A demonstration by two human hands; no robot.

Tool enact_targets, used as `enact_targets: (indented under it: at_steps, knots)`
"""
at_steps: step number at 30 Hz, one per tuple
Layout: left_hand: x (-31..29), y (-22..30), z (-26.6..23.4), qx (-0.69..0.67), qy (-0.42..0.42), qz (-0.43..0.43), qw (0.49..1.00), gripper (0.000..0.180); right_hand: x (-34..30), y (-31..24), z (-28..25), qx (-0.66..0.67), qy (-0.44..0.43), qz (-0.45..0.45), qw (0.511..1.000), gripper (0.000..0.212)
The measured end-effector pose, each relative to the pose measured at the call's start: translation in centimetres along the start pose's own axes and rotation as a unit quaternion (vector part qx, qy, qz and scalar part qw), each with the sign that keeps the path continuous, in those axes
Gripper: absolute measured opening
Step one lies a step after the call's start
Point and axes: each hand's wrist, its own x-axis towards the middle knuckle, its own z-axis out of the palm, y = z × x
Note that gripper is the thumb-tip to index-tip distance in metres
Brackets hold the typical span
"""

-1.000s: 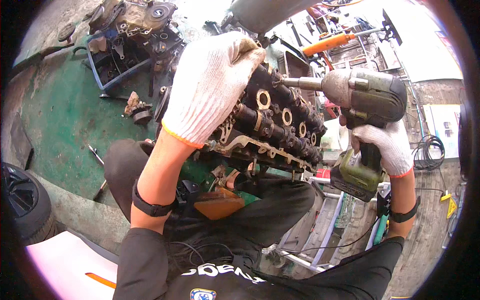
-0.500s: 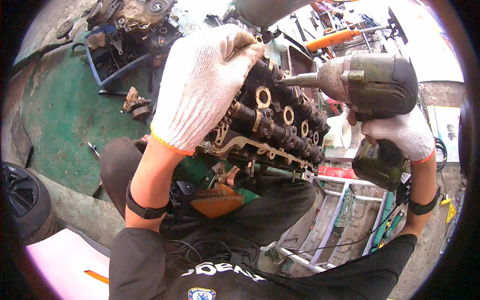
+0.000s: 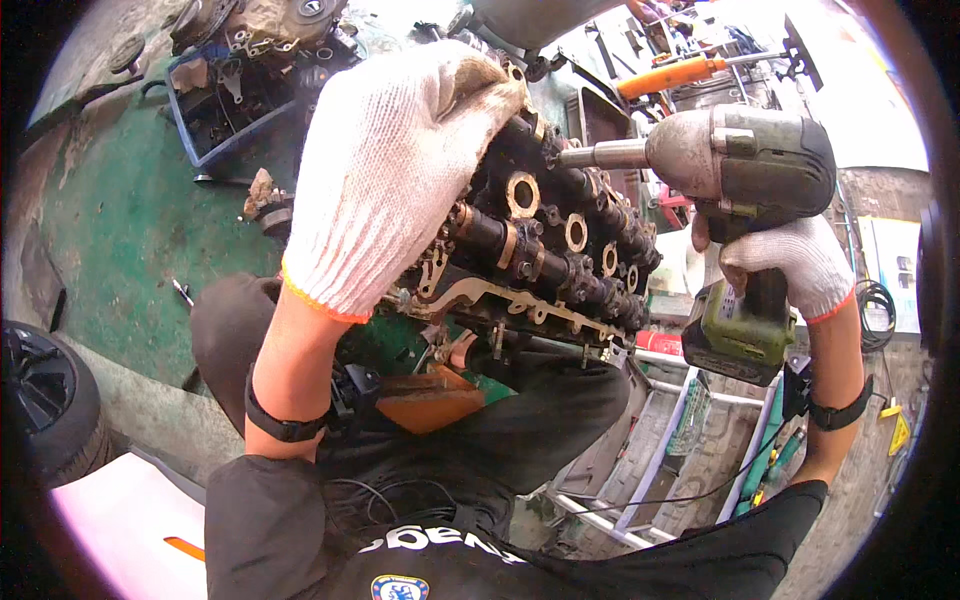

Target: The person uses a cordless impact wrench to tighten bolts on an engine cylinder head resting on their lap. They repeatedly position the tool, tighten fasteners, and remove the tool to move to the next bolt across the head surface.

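A dark, oily engine cylinder head (image 3: 525, 260) with camshafts and pale ring-shaped openings lies in front of me, above my knees. My left hand (image 3: 390, 165), in a white knitted glove, is closed at its far left end; the fingertips are partly hidden there. In my right hand (image 3: 800, 262), gloved too, is a green and black cordless impact wrench (image 3: 745, 160), held by its grip. Its long socket (image 3: 605, 155) points left, with the tip at the bolts along the far camshaft row.
A blue crate (image 3: 215, 150) of greasy parts stands at the far left. An orange-bodied tool (image 3: 670, 76) lies at the far right. A ladder-like metal frame (image 3: 640, 530) is at the lower right, a wheel (image 3: 45, 390) at the left edge. A cable runs beside my right arm.
The wrench has turned slightly in my right hand, its battery end swinging left and showing more of its side. My left hand has shifted a little leftward, still at the cylinder head's end.
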Motion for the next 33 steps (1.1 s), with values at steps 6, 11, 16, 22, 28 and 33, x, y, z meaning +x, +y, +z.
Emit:
enact_targets:
  at_steps: [6, 11, 16, 22, 28, 33]
  knots:
    - [0.0, 0.0, -0.1, 0.022, 0.001, -0.006, 1.0, 0.027, -0.4, -0.9, 1.6, -0.015, 0.03, -0.049, 0.998, 0.05]
    - [0.1, -0.2, 0.2, 0.005, 0.009, -0.002, 1.0, 0.023, -0.3, -1.8, 1.5, -0.023, 0.011, -0.002, 1.0, 0.047]
    - [-0.1, -0.3, 0.1, 0.014, 0.009, 0.009, 1.0, 0.022, 1.1, -0.7, 0.7, -0.013, -0.006, 0.004, 1.0, 0.049]
    - [-0.1, -0.3, 0.1, 0.003, 0.004, 0.006, 1.0, 0.022, 1.8, -0.9, -0.8, -0.046, -0.041, -0.021, 0.998, 0.045]
    - [0.0, -0.5, 0.2, 0.026, 0.008, 0.017, 0.999, 0.022, 2.1, -1.7, -0.3, -0.067, -0.029, -0.008, 0.997, 0.044]
    - [0.1, 0.2, 0.0, -0.018, -0.001, -0.031, 0.999, 0.022, 2.2, -1.5, -0.7, -0.083, 0.013, 0.017, 0.996, 0.047]
